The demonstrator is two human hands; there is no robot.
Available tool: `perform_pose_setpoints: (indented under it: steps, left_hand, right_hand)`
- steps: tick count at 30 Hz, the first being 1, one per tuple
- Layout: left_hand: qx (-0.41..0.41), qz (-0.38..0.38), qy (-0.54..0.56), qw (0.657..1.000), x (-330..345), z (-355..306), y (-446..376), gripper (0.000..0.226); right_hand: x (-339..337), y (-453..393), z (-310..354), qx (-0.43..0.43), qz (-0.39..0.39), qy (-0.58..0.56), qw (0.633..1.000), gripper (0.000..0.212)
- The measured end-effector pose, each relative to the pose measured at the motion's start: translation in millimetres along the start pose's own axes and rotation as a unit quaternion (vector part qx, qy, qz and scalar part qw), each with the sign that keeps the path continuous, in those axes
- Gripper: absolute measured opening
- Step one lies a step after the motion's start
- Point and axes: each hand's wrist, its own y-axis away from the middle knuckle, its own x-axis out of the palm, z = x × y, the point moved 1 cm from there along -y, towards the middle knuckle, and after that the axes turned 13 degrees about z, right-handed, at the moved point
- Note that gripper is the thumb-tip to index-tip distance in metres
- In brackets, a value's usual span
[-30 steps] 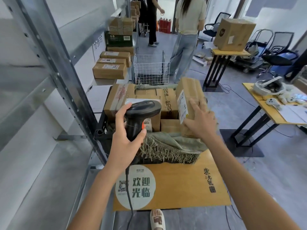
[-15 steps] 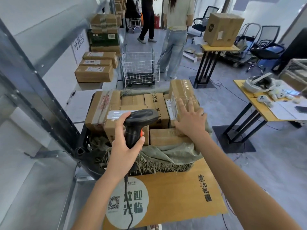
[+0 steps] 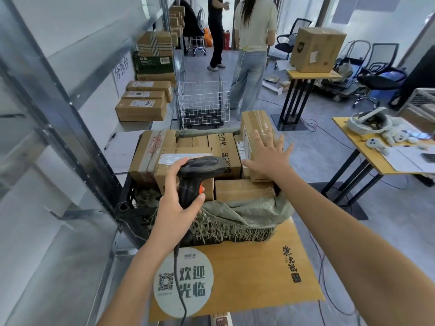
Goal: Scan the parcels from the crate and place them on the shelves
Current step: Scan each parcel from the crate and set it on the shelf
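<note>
Letting go of the tall box (image 3: 257,140), I had my right hand (image 3: 267,157) spread wide, fingers straight, hovering just over its near face; half a second before, that palm lay flat against it. The box stood on end at the crate's (image 3: 131,196) right side, label turned left toward my other hand. My left hand (image 3: 175,203) gripped the scanner (image 3: 196,175), fingers curled round the handle, its head aimed past my knuckles at the parcels. I judged the scan was next. The crate, lined with a green sack (image 3: 247,212), was packed with cardboard parcels, several lying flat. Far left of my fingers, the shelf (image 3: 131,124) held three stacked boxes.
</note>
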Motion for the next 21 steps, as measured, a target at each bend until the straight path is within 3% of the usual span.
perform_pose_setpoints:
  steps: [7,14,21]
  left_hand:
    - [0.021,-0.033,-0.009,0.999,-10.0,-9.0,11.5,0.077]
    - [0.016,-0.049,-0.019,0.998,-5.0,-7.4,18.6,0.082]
    - [0.0,-0.128,-0.068,0.989,-4.0,-27.1,38.3,0.08]
  right_hand:
    - [-1.1,41.9,14.5,-0.071,-0.123,-0.041,0.989,0.087]
    - [23.5,80.2,25.4,-0.117,-0.164,-0.062,0.978,0.078]
    - [13.1,85.2,70.8,-0.231,-0.18,-0.1,0.951,0.069]
